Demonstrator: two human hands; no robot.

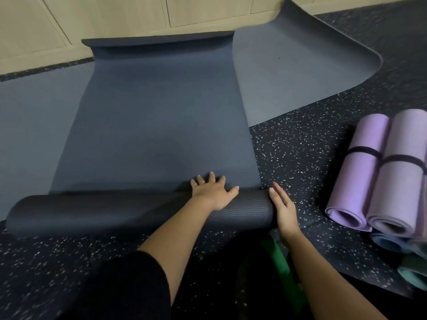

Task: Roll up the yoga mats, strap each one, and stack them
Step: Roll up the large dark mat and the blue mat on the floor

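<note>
A dark grey yoga mat [157,125] lies stretched away from me on the floor, its near end wound into a thick roll [104,211] with a wavy ribbed outer face. My left hand [213,191] presses flat on top of the roll near its right end, fingers spread. My right hand [284,209] lies with straight fingers against the roll's right end face. Two purple rolled mats [379,174] with black straps around them lie side by side at the right.
A lighter grey mat [288,72] lies spread beneath and to the right, its far corner curled up. Blue and teal rolled mats [411,257] sit under the purple ones. A green item [279,269] lies near my right forearm. Wooden cabinet fronts [138,15] line the back; the floor is black, speckled rubber [300,144].
</note>
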